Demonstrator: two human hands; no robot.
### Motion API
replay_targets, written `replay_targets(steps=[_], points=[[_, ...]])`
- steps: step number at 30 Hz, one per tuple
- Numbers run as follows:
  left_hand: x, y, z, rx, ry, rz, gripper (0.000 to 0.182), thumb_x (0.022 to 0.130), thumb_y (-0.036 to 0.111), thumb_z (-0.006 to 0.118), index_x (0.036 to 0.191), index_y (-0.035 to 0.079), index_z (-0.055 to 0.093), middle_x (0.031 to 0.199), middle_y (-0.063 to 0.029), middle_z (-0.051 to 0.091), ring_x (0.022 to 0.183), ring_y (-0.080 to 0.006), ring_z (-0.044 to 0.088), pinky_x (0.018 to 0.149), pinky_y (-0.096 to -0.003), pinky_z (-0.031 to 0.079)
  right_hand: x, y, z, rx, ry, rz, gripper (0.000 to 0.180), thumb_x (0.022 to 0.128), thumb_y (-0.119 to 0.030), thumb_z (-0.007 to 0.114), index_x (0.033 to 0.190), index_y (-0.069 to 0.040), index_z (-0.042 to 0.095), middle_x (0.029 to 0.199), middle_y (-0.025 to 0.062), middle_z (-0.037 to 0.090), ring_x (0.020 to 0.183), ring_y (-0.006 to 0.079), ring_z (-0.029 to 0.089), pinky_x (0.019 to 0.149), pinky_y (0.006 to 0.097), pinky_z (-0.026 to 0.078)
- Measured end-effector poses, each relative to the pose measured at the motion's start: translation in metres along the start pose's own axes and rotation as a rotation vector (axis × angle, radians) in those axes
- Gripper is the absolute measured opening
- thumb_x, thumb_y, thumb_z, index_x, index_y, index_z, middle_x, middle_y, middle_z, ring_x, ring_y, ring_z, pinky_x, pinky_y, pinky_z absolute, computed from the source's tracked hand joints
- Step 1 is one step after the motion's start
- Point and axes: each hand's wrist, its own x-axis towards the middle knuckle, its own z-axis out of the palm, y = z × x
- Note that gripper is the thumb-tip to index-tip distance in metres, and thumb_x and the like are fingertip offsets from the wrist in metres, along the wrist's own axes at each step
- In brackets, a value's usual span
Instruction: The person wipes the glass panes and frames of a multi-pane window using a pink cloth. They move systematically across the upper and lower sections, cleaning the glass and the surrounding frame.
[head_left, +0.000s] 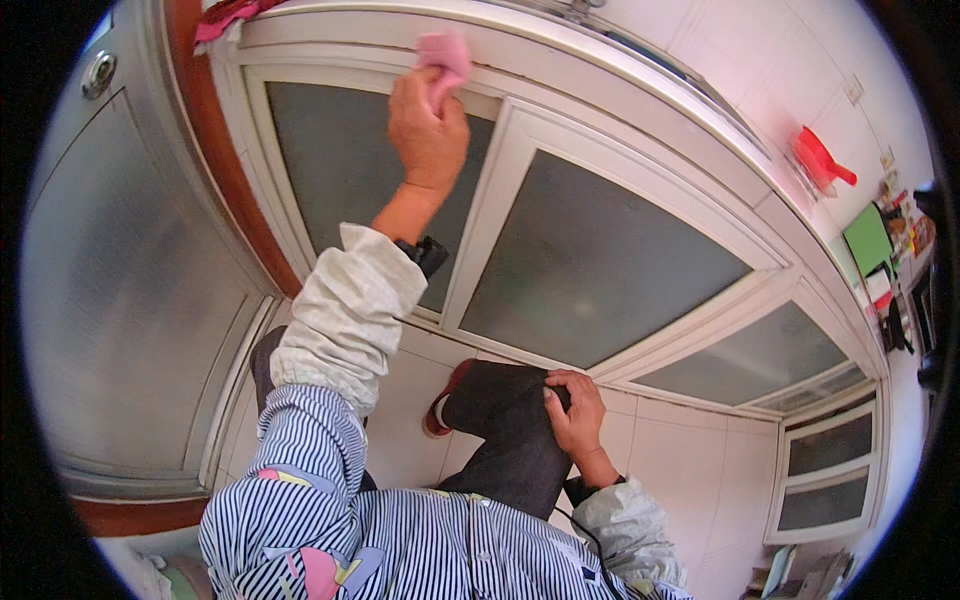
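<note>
My left hand is shut on a folded pink cloth, its thumb and fingers pinching the lower part. The cloth lies against the white frame rail above the cabinet doors, under the counter edge; it is slightly blurred. Just below the hand is a sliding door's dark frosted glass panel. My right hand holds no object and rests on my bent knee, in dark trousers. Its fingers curl over the knee, with the thumb apart from them.
A second framed glass door stands to the right. At left is a metal door with a round lock and a brown jamb. The counter bears a red scoop-like utensil and a green board. Pale tiles cover the floor.
</note>
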Motion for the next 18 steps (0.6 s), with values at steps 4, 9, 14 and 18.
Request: replay_targets(steps=[4,9,14,18], points=[[-0.014,0.036,0.017,-0.039,-0.171,0.071,0.025,0.079,0.004,0.062,0.104,0.003,0.063,0.1,-0.0158,0.063,0.092,-0.0366,0.06,0.085,-0.0438,0.048,0.009,-0.008,0.005,0.03,0.038,0.06,0.016,0.083,-0.019,0.069,0.095,-0.008,0.067,0.105,0.0094,0.071,0.101,0.0307,0.064,0.09,0.0411,0.049],[-0.029,0.078,0.042,-0.083,-0.203,0.203,0.025,0.075,0.001,0.061,0.099,0.005,0.062,0.091,-0.0145,0.059,0.087,-0.036,0.058,0.078,-0.0467,0.047,0.013,-0.003,0.005,0.019,0.011,0.047,0.017,0.084,-0.02,0.068,0.097,-0.009,0.067,0.105,0.0093,0.07,0.102,0.0312,0.064,0.09,0.0415,0.049],[-0.068,0.144,0.076,-0.182,-0.477,0.485,0.013,0.079,0.006,0.06,0.092,0.006,0.063,0.089,-0.0121,0.057,0.085,-0.0316,0.06,0.075,-0.0437,0.049,0.015,0.011,-0.002,0.041,-0.008,0.052,0.017,0.084,-0.021,0.068,0.096,-0.009,0.068,0.105,0.0095,0.07,0.103,0.0314,0.064,0.091,0.0417,0.049],[-0.05,0.116,0.058,-0.185,-0.506,0.612,0.019,0.079,0.004,0.063,0.098,0.003,0.063,0.093,-0.0153,0.06,0.089,-0.0348,0.06,0.079,-0.0451,0.051,0.002,0.005,-0.001,0.053,0.034,0.075,0.016,0.082,-0.018,0.069,0.094,-0.008,0.068,0.105,0.0094,0.071,0.102,0.0309,0.064,0.091,0.0405,0.049]])
